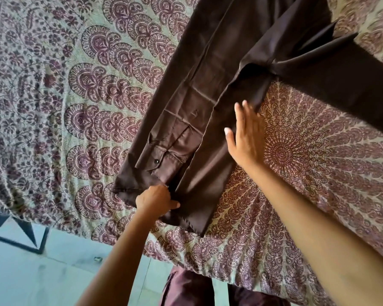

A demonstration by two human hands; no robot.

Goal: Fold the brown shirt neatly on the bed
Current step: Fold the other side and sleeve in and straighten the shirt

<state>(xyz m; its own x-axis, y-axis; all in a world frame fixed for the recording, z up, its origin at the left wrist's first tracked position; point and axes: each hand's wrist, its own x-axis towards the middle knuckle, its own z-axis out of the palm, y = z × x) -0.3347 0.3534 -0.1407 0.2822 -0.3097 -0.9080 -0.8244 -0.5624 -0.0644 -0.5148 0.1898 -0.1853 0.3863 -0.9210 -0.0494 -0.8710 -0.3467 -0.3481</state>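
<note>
- Paisley and mandala print in maroon on cream covered the bed (pixel 53 107), which filled most of the head view.
- The shirt (pixel 230 51), dark brown, lay on the bed in a long strip running from the near edge up toward the far right.
- One sleeve (pixel 179 129) was folded down along the shirt's body, its cuff fastened with a dark button (pixel 156 161) near the strip's near end.
- The other sleeve (pixel 352 85) stretched out to the right, flat on the bed.
- The left hand (pixel 155 198) had its grip curled round the shirt's near end, just below the cuff.
- The right hand (pixel 247 140) had a wide grip, fingers straight, lying flat at the shirt's right edge, partly on the cloth and partly on the bed.
- Pale teal floor (pixel 31 272) showed at lower left, with the person's maroon trousers (pixel 186 290) at the bottom edge.
</note>
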